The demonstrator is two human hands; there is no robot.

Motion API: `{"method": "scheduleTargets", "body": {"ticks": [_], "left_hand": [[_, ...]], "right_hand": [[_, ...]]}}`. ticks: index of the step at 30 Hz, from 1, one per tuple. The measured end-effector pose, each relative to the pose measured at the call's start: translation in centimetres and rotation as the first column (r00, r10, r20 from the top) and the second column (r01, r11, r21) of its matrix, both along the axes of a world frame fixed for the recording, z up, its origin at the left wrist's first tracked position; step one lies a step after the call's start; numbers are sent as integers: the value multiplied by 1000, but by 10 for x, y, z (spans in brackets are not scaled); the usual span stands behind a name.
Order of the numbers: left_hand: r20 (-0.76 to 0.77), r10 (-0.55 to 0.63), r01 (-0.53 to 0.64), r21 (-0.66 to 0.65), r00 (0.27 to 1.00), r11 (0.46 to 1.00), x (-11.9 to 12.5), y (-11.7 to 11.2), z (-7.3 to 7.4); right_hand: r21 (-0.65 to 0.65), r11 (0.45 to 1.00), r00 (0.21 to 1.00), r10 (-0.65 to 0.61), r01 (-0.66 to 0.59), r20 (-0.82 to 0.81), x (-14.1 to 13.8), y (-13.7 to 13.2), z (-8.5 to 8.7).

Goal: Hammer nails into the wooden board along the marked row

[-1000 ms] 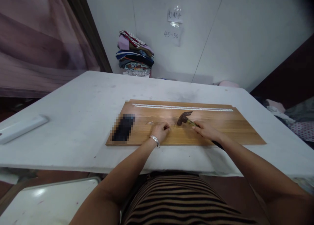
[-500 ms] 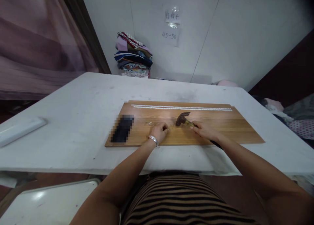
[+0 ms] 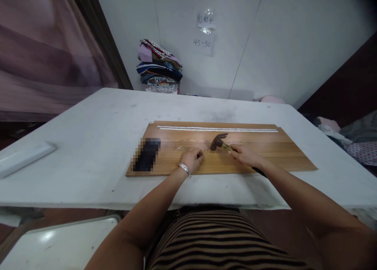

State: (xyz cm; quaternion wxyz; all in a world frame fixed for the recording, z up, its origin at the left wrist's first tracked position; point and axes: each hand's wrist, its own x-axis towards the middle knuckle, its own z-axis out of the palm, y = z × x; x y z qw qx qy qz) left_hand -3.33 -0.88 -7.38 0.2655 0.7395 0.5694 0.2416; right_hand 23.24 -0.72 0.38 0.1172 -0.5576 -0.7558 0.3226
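Hammer (image 3: 217,142) barely shifted; I judge work paused. Right fingers (image 3: 235,152) wrap its handle (image 3: 226,146); left of them, left fingers (image 3: 199,152) curl, hold unclear.

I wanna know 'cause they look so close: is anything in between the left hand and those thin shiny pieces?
Nothing visible stands between the left hand and the thin shiny pieces, just bare wooden board.

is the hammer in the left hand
No, the right hand grips the hammer, while the left hand is apart from it, nearer the phone.
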Motion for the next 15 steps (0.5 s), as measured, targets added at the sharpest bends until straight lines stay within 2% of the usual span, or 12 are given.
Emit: {"method": "scheduleTargets", "body": {"ticks": [5, 10, 15], "left_hand": [[-43, -39, 41, 37, 998, 998, -1, 0, 4], [-51, -75, 78, 73, 996, 994, 0, 3, -2], [-45, -66, 69, 70, 997, 995, -1, 3, -6]], "right_hand": [[7, 1000, 1000, 6, -6, -10, -2, -1, 0], [67, 997, 1000, 27, -27, 2, 0, 3, 2], [82, 995, 998, 61, -61, 9, 1, 7, -7]]}}
